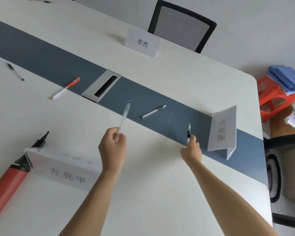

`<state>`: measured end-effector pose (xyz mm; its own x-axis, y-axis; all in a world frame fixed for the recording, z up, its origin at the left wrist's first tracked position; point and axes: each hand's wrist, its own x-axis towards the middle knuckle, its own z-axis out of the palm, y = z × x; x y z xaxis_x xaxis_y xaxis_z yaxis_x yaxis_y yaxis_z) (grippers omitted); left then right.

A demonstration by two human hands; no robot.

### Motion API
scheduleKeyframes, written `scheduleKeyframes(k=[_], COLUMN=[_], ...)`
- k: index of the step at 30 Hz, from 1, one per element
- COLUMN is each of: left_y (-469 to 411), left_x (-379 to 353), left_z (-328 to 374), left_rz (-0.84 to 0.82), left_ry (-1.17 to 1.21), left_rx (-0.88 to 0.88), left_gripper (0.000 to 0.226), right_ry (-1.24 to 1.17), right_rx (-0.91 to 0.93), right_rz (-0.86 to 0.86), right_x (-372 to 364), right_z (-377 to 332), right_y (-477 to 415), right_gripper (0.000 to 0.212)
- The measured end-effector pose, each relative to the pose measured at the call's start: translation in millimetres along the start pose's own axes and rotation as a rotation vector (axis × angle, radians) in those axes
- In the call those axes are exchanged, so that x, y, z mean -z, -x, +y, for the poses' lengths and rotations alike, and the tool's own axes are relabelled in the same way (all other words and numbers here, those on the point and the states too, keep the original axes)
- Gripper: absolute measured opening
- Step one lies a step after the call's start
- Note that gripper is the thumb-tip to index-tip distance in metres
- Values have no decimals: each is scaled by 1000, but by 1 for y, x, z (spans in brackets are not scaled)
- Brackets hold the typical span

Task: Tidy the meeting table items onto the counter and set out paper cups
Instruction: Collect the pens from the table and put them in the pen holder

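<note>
My left hand point(112, 147) holds a translucent white pen point(123, 118) above the white meeting table point(143, 193), tip pointing away. My right hand point(192, 149) grips a black and silver pen point(188, 132) at the near edge of the table's grey-blue centre strip point(41, 60). A silver pen point(153, 111) lies loose on the strip between my hands. Further left lie a red pen point(66, 88) and a black pen point(15, 71). Three clear name stands are on the table: one near left point(65, 169), one at the right point(224, 128), one at the far side point(141, 42).
A large red and black marker point(12, 174) lies at the near left, partly behind the near name stand. A metal cable grommet point(101, 87) sits in the strip. Mesh chairs stand at the far side point(182, 26) and right point(286, 181). A red stool point(272, 97) carries blue folders.
</note>
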<state>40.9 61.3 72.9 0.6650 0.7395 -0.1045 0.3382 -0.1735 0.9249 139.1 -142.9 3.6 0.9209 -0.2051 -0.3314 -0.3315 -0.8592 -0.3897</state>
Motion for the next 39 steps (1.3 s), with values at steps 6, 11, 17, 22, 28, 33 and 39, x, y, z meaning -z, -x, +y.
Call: scheduleKeyframes(k=[6, 11, 17, 22, 28, 33, 39], left_y=[-53, -96, -135, -152, -178, -215, -276], left_x=[76, 126, 157, 164, 171, 154, 107], left_z=[-1, -22, -54, -78, -82, -74, -76], left_rz=[140, 252, 329, 366, 293, 150, 41], left_ry=[214, 208, 209, 206, 66, -168, -516], left_rx=[38, 60, 137, 158, 143, 64, -71], left_gripper=[12, 16, 23, 23, 14, 16, 19], right_ry=[-179, -393, -457, -479, -266, -179, -197], right_rx=[-4, -88, -168, -206, -175, -143, 36], right_rz=[-61, -114, -162, -145, -42, 58, -5], right_x=[-15, -32, -42, -49, -75, -83, -80], right_z=[-62, -103, -135, -155, -172, -161, -134], right_y=[0, -4, -9, -24, -46, -48, -36], right_gripper=[37, 35, 22, 27, 59, 34, 9])
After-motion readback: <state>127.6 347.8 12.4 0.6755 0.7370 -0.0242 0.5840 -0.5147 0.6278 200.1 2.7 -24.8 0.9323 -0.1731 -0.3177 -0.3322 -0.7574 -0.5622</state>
